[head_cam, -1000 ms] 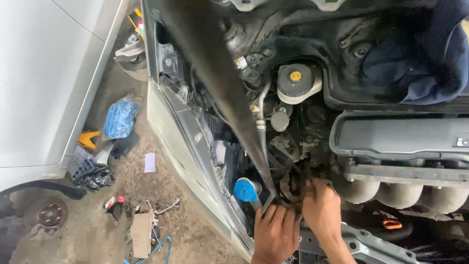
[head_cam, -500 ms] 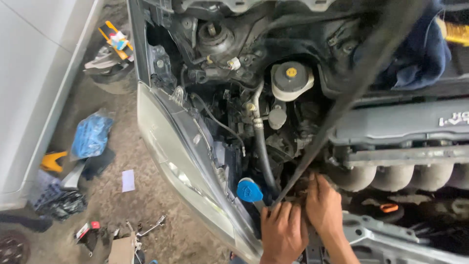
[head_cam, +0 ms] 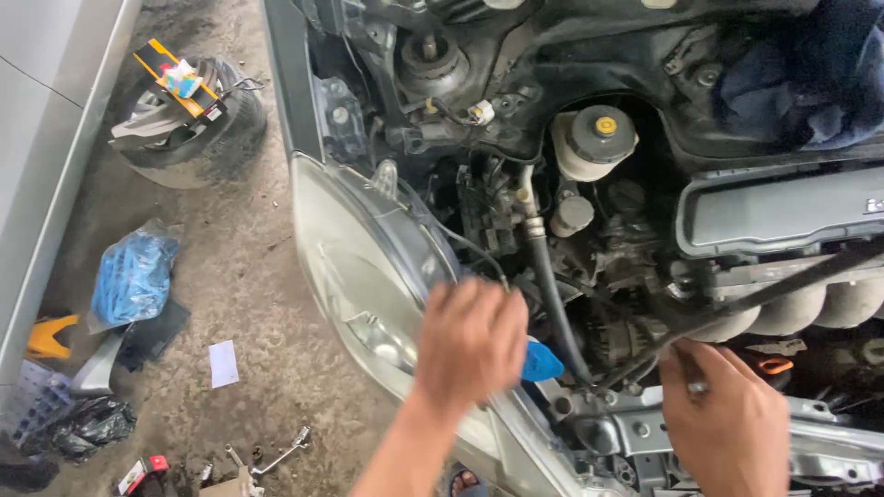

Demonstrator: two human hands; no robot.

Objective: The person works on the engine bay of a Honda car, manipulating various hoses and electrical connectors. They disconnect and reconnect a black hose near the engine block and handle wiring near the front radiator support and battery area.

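The right hand [head_cam: 732, 419] has its grip closed around the lower end of a long black rod [head_cam: 773, 285], which slants up and away from it across the engine. The left hand [head_cam: 471, 340] hovers with loosely curled fingers holding nothing I can make out, just above the blue cap [head_cam: 543, 364] and beside the headlight [head_cam: 368, 267].

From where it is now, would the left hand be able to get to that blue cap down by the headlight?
Probably yes. The left hand hovers right beside the blue cap, partly covering it, and nothing lies between them. The black hose runs just past the cap, not across it.
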